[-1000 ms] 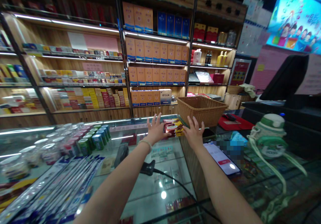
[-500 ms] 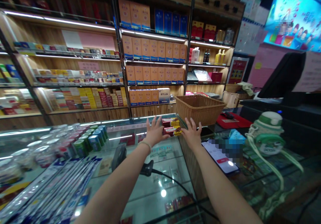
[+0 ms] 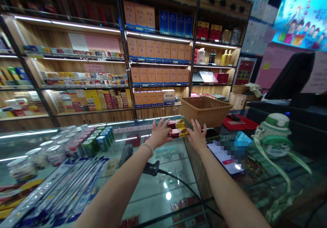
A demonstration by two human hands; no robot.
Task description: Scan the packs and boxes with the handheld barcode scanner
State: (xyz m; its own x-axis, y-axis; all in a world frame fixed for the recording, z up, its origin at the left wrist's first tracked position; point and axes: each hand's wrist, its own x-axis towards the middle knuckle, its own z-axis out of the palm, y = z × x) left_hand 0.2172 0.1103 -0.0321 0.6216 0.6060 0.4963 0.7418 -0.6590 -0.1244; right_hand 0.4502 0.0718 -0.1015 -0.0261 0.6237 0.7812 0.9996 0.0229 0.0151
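Two small stacks of red and yellow snack packets (image 3: pixel 178 128) lie on the glass counter between my hands. At their left ends is my left hand (image 3: pixel 159 135), its fingers spread and its thumb against the packets. My right hand (image 3: pixel 197 136) is at their right ends with fingers apart, beside a thin dark green edge. Neither hand is wrapped round anything. A black handheld barcode scanner (image 3: pixel 151 168) with a cable rests on the glass under my left forearm, which hides part of it.
A wicker basket (image 3: pixel 205 112) stands just beyond my right hand. To the right are a phone (image 3: pixel 226 158) and a green-white water bottle (image 3: pixel 277 136). Cans (image 3: pixel 89 147), jars (image 3: pixel 55 155) and long blue-silver packets (image 3: pixel 58 190) cover the left counter. Stocked shelves (image 3: pixel 159 64) rise behind.
My left hand has come slightly closer to the packets, its fingers more bent over their left ends. My right hand stays nearly where it was. The whole view has shifted a little.
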